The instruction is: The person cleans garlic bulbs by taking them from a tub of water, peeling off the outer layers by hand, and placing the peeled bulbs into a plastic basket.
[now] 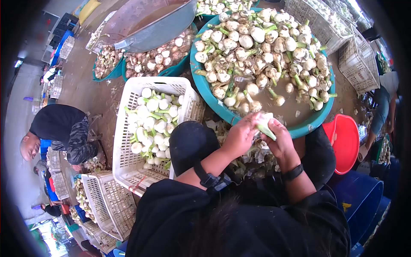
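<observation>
And here, just below the middle of the frame, a white, rounded bulb with a thick pale-green stem [266, 125] sits caught between two bare hands, close under the lower rim of a big round teal plastic tub [306, 127]. Look at its long axis: steep, the pale end uppermost, the green end slanting down and to the right. The left hand [245, 133] has its fingers bunched on it from the left; the right hand [280, 137] curls in from the right. Both grips are closed on it; whether the right one hides a tool, I cannot tell. Now the key relation: the white slatted plastic crate [122, 150] lies to the left, beyond a black-clad knee [194, 141], so the left hand is the nearer one.
</observation>
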Demonstrator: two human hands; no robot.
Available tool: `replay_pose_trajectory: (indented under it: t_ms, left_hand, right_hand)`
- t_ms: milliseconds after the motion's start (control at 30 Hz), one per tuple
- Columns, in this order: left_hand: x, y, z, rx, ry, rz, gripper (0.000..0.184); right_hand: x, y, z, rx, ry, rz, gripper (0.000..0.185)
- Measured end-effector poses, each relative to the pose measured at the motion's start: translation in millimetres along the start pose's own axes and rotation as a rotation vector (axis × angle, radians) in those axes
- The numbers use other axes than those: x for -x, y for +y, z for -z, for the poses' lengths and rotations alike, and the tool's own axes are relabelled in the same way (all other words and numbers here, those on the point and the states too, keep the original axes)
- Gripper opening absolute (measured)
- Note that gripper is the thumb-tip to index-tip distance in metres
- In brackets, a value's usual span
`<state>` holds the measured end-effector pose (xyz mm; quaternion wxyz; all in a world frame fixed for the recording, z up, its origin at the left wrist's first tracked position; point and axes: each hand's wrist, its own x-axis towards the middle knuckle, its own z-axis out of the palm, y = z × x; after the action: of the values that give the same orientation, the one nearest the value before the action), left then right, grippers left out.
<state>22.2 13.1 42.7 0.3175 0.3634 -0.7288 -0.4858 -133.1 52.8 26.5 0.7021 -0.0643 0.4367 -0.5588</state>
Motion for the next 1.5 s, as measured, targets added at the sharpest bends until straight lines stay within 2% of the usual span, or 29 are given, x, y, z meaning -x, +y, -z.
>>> replay_pose_trajectory:
  t_ms: [33, 100, 133, 167, 300, 367, 433, 500, 567, 633, 700, 733, 800, 900, 933, 967, 1000, 1033, 1100, 1133, 1167, 1200, 1233, 1267, 1300, 1367, 1433, 1467, 1500]
  left_hand:
    - [-1.4, -1.3, -1.4, 0.005, -0.001, -0.001, 0.032]
    - [-4.7, -6.8, -7.2, 0.683, 0.299, 0.261, 0.026]
    - [-4.9, -10.3, -9.5, 0.945, 0.371, 0.304, 0.021]
    - [-0.5, -11.1, -14.5, 1.114, 0.404, 0.329, 0.016]
    - [7.2, -8.5, -18.2, 1.354, 0.368, 0.57, 0.015]
    - [-4.1, 9.2, -9.6, 1.362, 0.341, 0.725, 0.021]
    - [-11.9, 23.6, -3.4, 1.393, 0.303, 0.823, 0.025]
    - [-14.1, -5.5, 5.4, 1.46, 0.385, 0.919, 0.026]
    - [-13.2, -6.4, 15.4, 1.382, 0.537, 0.856, 0.029]
    - [-9.8, -8.1, 26.4, 1.34, 0.502, 0.84, 0.031]
    - [-9.0, -1.8, 21.8, 1.233, 0.541, 0.826, 0.032]
    - [-7.8, 3.3, 17.8, 1.095, 0.563, 0.792, 0.03]
    - [-10.8, 17.9, 3.1, 0.862, 0.645, 0.692, 0.028]
    - [-7.1, 7.4, -3.0, 0.948, 0.651, 0.695, 0.027]
    - [-7.2, 6.2, 1.3, 1.013, 0.597, 0.773, 0.025]
    - [-4.7, 5.5, 8.4, 1.01, 0.596, 0.776, 0.025]
    - [1.0, 3.9, 18.4, 1.212, 0.492, 0.727, 0.024]
    - [7.5, 2.2, 30.6, 1.412, 0.382, 0.672, 0.024]
    - [22.3, -5.7, 79.4, 1.834, 0.36, 0.473, 0.028]
    - [35.7, -3.3, 104.3, 1.803, 0.585, 0.352, 0.031]
    - [47.5, 5.0, 123.5, 1.753, 0.806, 0.233, 0.033]
    - [49.1, 20.2, 133.3, 1.653, 0.924, 0.237, 0.033]
    - [49.4, 30.9, 139.1, 1.551, 1.037, 0.231, 0.033]
    - [51.1, 28.8, 136.5, 1.554, 1.026, 0.221, 0.033]
    - [51.3, 23.2, 127.8, 1.514, 0.897, 0.284, 0.033]
    - [41.1, 1.7, 104.8, 1.429, 0.704, 0.394, 0.03]
    - [15.1, 1.9, 66.4, 1.169, 0.702, 0.517, 0.023]
    - [3.3, -1.5, 48.3, 1.073, 0.7, 0.61, 0.022]
    - [-1.9, -23.6, 31.7, 0.957, 0.66, 0.692, 0.03]
  right_hand:
    - [6.7, 1.6, -11.9, 0.003, 0.004, 0.002, 0.018]
    - [23.5, 7.0, -27.3, -0.085, -0.034, 0.271, 0.018]
    - [25.0, 11.8, -8.9, 0.291, -0.191, 0.365, 0.018]
    - [31.8, 23.0, 4.3, 0.223, -0.156, 0.342, 0.018]
    - [57.1, -6.7, 3.6, 0.439, -0.142, 0.542, 0.017]
    - [64.8, -13.6, -5.7, 0.388, -0.168, 0.661, 0.017]
    - [71.8, -19.5, -10.7, 0.18, -0.019, 0.693, 0.016]
    - [77.5, -46.9, -18.6, 0.059, -0.003, 0.825, 0.022]
    - [84.9, -68.5, -21.3, -0.009, 0.002, 0.772, 0.029]
    - [70.1, -58.3, 6.5, 0.463, -0.069, 0.661, 0.031]
    - [63.1, -43.5, -5.5, 1.675, -0.108, 0.286, 0.031]
    - [55.0, -18.7, -4.3, 1.792, 0.009, 0.575, 0.044]
    - [47.0, -14.4, -36.6, 1.534, 0.119, 0.616, 0.048]
    - [10.7, 4.8, -48.6, 1.467, 0.068, 0.939, 0.03]
    - [6.3, 4.2, -44.3, 1.466, 0.071, 0.938, 0.03]
    - [2.5, 3.6, -40.0, 0.95, -0.026, 0.55, 0.028]
    - [0.1, 1.2, -38.1, 0.424, -0.108, 0.169, 0.026]
    - [-6.3, 2.7, -29.3, 0.199, -0.085, 0.09, 0.031]
    - [-15.1, -5.5, -9.7, 0.346, -0.126, -0.016, 0.028]
    - [-23.4, -12.0, -0.1, 0.724, -0.106, 0.017, 0.024]
    - [-43.6, -10.5, 23.2, 1.25, 0.033, 0.345, 0.025]
    - [-61.7, -16.7, 36.0, 1.387, 0.227, 0.489, 0.034]
    - [-69.5, -36.4, 34.1, 1.5, 0.408, 0.441, 0.04]
    - [-98.3, -45.6, 43.0, 1.639, 0.528, 0.374, 0.045]
    - [-124.6, -39.3, 59.5, 1.68, 0.623, 0.542, 0.041]
    - [-175.7, -21.6, 91.7, 2.142, 0.727, 0.401, 0.035]
    - [-164.3, -31.5, 77.8, 2.328, 0.444, 0.104, 0.029]
    - [-151.7, -42.6, 66.3, 2.158, 0.248, 0.013, 0.027]
    - [-141.8, -38.4, 57.8, 1.805, 0.326, 0.072, 0.034]
